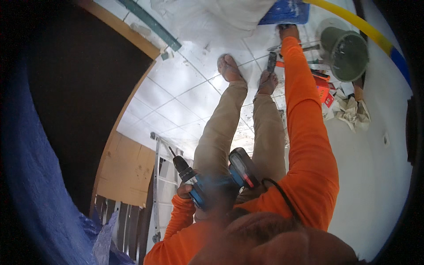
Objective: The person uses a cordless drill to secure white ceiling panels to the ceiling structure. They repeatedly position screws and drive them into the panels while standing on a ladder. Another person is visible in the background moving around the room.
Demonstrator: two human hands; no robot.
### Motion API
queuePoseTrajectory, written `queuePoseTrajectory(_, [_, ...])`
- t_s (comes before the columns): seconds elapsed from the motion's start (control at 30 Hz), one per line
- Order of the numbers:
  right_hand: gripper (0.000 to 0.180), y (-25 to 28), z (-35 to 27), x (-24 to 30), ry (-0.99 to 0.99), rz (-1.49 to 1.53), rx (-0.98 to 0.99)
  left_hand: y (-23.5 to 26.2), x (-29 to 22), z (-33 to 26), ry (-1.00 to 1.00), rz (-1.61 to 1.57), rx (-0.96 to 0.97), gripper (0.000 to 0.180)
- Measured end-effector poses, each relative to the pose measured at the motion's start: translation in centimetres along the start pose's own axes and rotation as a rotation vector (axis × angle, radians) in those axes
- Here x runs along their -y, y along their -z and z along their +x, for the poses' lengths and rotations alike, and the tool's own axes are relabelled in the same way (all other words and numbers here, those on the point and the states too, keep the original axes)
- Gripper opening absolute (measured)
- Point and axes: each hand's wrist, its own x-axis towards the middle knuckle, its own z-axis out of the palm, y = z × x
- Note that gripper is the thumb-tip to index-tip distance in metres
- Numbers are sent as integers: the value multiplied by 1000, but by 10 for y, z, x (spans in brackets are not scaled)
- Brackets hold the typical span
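A blue and black cordless drill with a bit in its chuck lies across my lap, pointing to the upper left. Around its body is my left hand, closed; part of that hand is hidden behind the drill. My right arm stretches far down to the floor, where my right hand is beside a blue plastic tray. Its fingers look curled at a small dark thing I cannot make out. Close to that wrist lie several hand tools, among them one with a black handle.
At the right stands a grey-green bucket, with crumpled paper and red packets near it. A yellow pole crosses the upper right. To the left are a metal ladder, a cardboard sheet and a large dark panel.
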Motion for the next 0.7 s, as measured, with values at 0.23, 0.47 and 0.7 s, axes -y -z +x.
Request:
queuePoseTrajectory(0.23, [39, -4, -59, -37, 187, -439, 191, 9, 4, -18, -7, 3, 2, 64])
queuePoseTrajectory(0.47, [19, 81, -288, -31, 215, -14, 362, 3, 73, -63, -130, -134, 415, 51])
queuePoseTrajectory(0.7, [23, 301, -493, 161, 492, 68, 996, -46, 133, -160, -354, -411, 526, 40])
